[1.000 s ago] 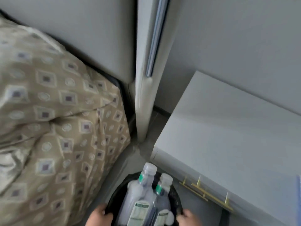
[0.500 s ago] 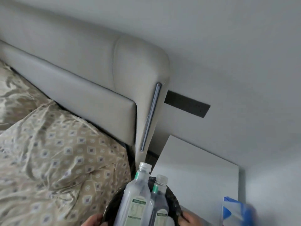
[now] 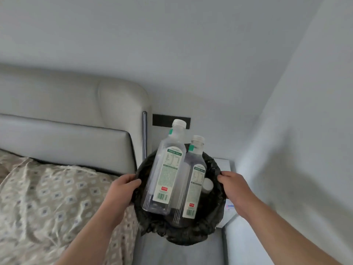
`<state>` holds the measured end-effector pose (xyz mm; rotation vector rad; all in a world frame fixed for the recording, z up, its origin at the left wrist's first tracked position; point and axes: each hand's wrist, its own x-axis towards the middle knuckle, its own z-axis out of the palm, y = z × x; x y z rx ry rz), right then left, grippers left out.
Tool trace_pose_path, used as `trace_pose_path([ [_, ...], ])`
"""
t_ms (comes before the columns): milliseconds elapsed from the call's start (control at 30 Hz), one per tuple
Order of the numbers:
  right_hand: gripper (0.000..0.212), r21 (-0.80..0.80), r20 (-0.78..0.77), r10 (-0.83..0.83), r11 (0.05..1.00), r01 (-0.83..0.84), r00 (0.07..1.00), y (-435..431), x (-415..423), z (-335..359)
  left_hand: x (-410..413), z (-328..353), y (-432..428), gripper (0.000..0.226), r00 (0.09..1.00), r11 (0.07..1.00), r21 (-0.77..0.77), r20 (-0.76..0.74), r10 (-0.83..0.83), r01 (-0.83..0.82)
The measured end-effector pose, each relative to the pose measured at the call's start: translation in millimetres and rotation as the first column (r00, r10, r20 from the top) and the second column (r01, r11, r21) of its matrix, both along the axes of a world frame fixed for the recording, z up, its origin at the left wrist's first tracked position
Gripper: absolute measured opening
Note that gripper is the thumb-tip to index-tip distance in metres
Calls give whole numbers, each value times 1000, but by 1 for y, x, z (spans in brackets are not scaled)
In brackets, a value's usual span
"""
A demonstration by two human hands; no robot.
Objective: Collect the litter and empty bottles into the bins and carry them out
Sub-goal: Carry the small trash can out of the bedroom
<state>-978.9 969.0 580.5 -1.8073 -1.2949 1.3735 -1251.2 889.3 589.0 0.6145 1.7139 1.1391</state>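
Note:
A round bin (image 3: pixel 183 234) lined with a black bag is held up in front of me, above the floor. My left hand (image 3: pixel 122 190) grips its left rim and my right hand (image 3: pixel 234 185) grips its right rim. Two clear empty bottles with white caps and green-and-white labels stand tilted inside: a taller one (image 3: pixel 168 169) on the left and a shorter one (image 3: pixel 193 180) on the right. The white cap of a third bottle (image 3: pixel 207 185) shows by the right rim.
A bed with a patterned beige duvet (image 3: pixel 47 203) and a padded grey headboard (image 3: pixel 76 119) lies on the left. A white nightstand (image 3: pixel 226 165) sits behind the bin, with a wall (image 3: pixel 305 131) close on the right. A dark socket panel (image 3: pixel 164 120) is on the back wall.
The bin has risen from near the floor to chest height with both hands on its rim. The view has tilted up, showing more of the headboard and walls.

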Motion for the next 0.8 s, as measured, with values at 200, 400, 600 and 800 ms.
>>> trace_pose_path([
  [200,17,48,-31,-284,957,286,958,-78,27,31,8,27,-8,14,955,954,81,39,-293,289],
  [400,20,87,-44,-537,838,539,842,-200,59,54,50,47,-42,14,829,824,117,11,-559,555],
  [600,20,91,-39,-757,648,756,653,-348,100,65,125,54,-100,14,578,576,78,-4,-816,814],
  [800,21,103,-65,-919,382,918,390,-521,133,65,225,67,-206,15,264,263,87,4,-964,961],
])
